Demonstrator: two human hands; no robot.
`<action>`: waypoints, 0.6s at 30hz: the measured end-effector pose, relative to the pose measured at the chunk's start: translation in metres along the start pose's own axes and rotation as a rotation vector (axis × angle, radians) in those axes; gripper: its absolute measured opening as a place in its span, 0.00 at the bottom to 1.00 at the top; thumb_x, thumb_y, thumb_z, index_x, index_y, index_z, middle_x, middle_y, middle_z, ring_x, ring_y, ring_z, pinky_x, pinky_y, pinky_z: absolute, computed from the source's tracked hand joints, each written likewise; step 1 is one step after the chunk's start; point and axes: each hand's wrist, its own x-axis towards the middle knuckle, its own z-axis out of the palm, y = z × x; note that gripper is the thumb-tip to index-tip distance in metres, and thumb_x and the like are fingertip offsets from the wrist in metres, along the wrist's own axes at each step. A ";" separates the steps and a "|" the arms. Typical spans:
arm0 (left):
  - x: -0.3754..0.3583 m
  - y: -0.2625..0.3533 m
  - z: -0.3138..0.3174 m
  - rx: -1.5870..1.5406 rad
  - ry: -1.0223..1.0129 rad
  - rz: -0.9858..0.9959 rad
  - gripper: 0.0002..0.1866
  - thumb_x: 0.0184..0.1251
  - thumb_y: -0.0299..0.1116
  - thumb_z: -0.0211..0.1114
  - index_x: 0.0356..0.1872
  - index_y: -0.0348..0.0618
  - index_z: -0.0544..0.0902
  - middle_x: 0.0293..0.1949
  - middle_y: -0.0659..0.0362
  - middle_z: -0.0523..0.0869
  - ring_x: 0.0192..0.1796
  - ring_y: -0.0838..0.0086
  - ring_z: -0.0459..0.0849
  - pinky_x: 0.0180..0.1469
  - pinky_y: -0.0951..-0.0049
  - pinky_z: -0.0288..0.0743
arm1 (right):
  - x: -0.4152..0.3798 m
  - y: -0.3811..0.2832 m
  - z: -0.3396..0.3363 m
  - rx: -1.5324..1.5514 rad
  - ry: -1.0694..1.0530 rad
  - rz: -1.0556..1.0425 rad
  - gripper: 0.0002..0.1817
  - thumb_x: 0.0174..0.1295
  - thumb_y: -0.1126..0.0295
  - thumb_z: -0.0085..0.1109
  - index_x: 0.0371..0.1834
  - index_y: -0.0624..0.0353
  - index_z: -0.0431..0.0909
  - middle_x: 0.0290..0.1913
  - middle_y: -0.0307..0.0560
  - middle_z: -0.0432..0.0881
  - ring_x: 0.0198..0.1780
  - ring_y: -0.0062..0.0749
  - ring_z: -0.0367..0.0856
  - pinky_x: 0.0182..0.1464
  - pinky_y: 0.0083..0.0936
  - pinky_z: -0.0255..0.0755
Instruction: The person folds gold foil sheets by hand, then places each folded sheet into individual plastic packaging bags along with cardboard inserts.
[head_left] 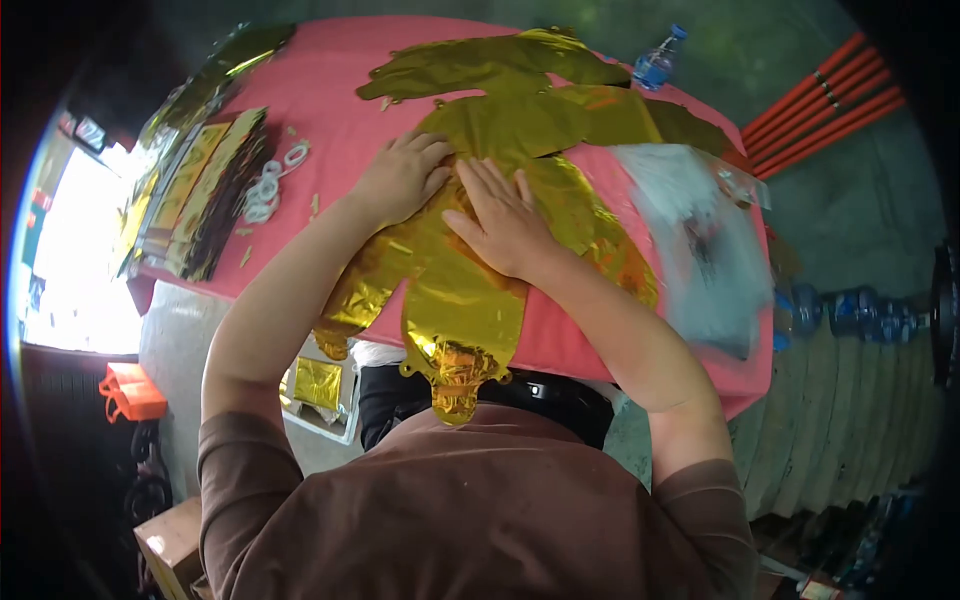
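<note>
A flat, uninflated gold foil balloon (465,310) with small tabs lies spread on the pink-covered table (330,75), its near end hanging over the front edge toward my body. My left hand (405,178) rests palm down on the foil, fingers stretched and slightly bent. Just beside it my right hand (498,220) presses flat on the same foil, fingers extended and thumb apart. Neither hand grips anything. Beyond them more flat gold foil (480,68) is laid out across the back of the table. The palms hide part of the foil.
To the left stand a stack of folded foil packs (200,200) and white ribbon rolls (264,190). Clear plastic bags (700,260) lie on the right. A water bottle (658,62) stands at the back edge. Below is a white bin (350,425) holding gold foil.
</note>
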 end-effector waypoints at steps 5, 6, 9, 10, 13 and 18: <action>0.000 0.000 0.001 0.016 -0.023 0.002 0.16 0.64 0.39 0.54 0.50 0.43 0.73 0.53 0.56 0.75 0.56 0.61 0.71 0.57 0.62 0.66 | 0.025 0.044 -0.044 0.251 0.130 0.027 0.25 0.57 0.59 0.58 0.54 0.65 0.72 0.51 0.58 0.76 0.54 0.50 0.74 0.56 0.38 0.67; 0.000 0.001 0.000 0.023 -0.024 -0.002 0.16 0.64 0.39 0.54 0.50 0.43 0.73 0.53 0.56 0.75 0.56 0.61 0.71 0.57 0.62 0.66 | 0.028 0.062 -0.052 0.098 0.177 0.059 0.22 0.56 0.60 0.58 0.49 0.64 0.74 0.49 0.57 0.77 0.52 0.51 0.74 0.54 0.37 0.68; 0.000 0.002 -0.002 0.019 -0.035 0.000 0.17 0.65 0.37 0.53 0.52 0.41 0.73 0.54 0.53 0.74 0.56 0.59 0.71 0.58 0.63 0.65 | 0.034 0.106 -0.071 -0.312 0.048 0.248 0.17 0.54 0.64 0.58 0.45 0.59 0.77 0.46 0.55 0.78 0.50 0.52 0.75 0.51 0.39 0.70; 0.000 0.003 -0.002 0.017 -0.030 -0.004 0.17 0.65 0.37 0.53 0.52 0.41 0.73 0.54 0.53 0.74 0.56 0.59 0.71 0.58 0.63 0.65 | 0.036 0.120 -0.070 -0.317 0.046 0.244 0.17 0.54 0.64 0.58 0.45 0.59 0.77 0.46 0.55 0.78 0.50 0.52 0.75 0.51 0.39 0.70; -0.001 0.003 -0.003 0.007 -0.046 -0.020 0.17 0.65 0.37 0.53 0.52 0.41 0.73 0.54 0.53 0.74 0.56 0.59 0.71 0.58 0.63 0.65 | 0.047 0.142 -0.063 -0.156 0.023 0.281 0.16 0.54 0.66 0.58 0.46 0.57 0.77 0.42 0.56 0.80 0.48 0.52 0.76 0.49 0.42 0.70; -0.001 0.002 -0.002 0.008 -0.047 -0.018 0.17 0.65 0.37 0.54 0.52 0.42 0.73 0.55 0.54 0.74 0.57 0.60 0.70 0.58 0.62 0.64 | 0.061 0.146 -0.056 -0.347 0.039 0.339 0.21 0.52 0.72 0.55 0.53 0.56 0.72 0.39 0.59 0.81 0.44 0.54 0.79 0.44 0.45 0.72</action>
